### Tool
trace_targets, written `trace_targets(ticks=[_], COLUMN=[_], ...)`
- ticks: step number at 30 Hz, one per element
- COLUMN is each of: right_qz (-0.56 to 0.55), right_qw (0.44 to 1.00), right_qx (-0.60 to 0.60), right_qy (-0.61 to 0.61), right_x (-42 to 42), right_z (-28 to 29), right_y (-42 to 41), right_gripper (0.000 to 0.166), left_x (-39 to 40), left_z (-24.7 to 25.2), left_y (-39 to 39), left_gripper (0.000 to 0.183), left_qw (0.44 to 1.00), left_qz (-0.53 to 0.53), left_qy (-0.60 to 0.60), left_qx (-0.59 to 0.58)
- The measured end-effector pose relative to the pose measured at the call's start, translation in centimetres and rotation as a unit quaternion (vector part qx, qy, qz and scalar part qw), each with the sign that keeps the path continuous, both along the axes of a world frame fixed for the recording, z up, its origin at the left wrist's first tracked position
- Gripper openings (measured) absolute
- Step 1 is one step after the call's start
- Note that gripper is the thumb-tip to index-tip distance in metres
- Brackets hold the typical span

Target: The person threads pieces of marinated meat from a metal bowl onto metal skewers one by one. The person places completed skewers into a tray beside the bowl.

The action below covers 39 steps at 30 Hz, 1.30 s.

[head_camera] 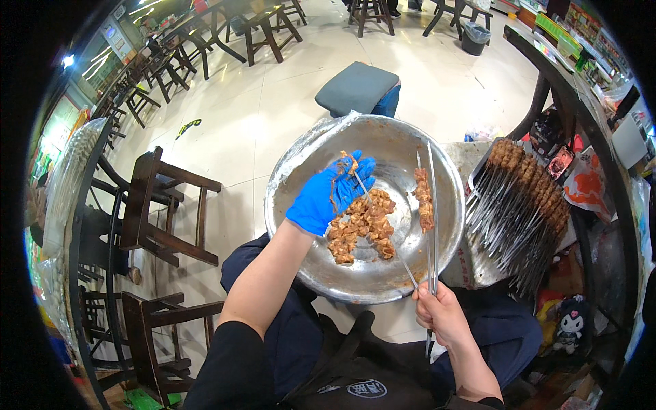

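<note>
My left hand (333,192), in a blue disposable glove, is over a wide stainless-steel basin (318,279) with its palm turned up. A small piece of marinated meat (352,163) rests in its curled fingers, with a metal skewer (363,185) running into it. Below lies a pile of meat chunks (353,236) in the basin, hiding part of that skewer. My bare right hand (438,315) grips the lower ends of several metal skewers (435,246). One of these carries a row of meat chunks (423,200); another looks bare.
Right of the basin, a tray (480,171) holds many loaded meat skewers (528,174). Plastic wrap (302,146) hangs on the basin's rim. A grey-topped stool (359,87) stands beyond. Wooden stools (154,210) are at left, a plush toy (568,325) at lower right.
</note>
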State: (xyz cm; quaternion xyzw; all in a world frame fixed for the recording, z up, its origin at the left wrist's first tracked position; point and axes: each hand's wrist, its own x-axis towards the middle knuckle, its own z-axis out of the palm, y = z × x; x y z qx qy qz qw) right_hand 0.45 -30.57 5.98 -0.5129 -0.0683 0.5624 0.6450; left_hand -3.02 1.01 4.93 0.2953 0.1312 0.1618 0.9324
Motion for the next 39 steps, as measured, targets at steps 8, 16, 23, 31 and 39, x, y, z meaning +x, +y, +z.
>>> trace_targets(ticks=[8,16,23,31,39], right_qz=[-0.024,-0.044,-0.051,-0.036,-0.028], right_qw=[1.000,0.999,0.999,0.998,0.999], right_qx=[-0.011,-0.005,0.003,0.034,0.023], right_qy=[0.001,0.014,0.020,0.040,0.022], right_x=[-0.4,-1.5,-2.2,-1.5,-1.3], right_z=[-0.1,-0.3,-0.2,-0.2,-0.5], right_y=[0.4,1.0,1.9,1.5,1.4], right_gripper=[0.016,0.014,0.014,0.014,0.015], left_x=[0.0,0.6,1.2,0.6,1.4], left_z=[0.2,0.2,-0.9,1.1,1.6], left_y=[-1.0,-2.3,-3.4,-1.8,-2.3], left_gripper=[0.040,0.031,0.031,0.038,0.035], left_qw=[0.998,0.991,0.989,0.995,0.992], left_qz=[0.045,0.096,0.101,-0.011,0.102], left_qy=[0.031,0.065,0.087,-0.088,0.035], left_qx=[-0.007,0.062,0.065,-0.038,0.058])
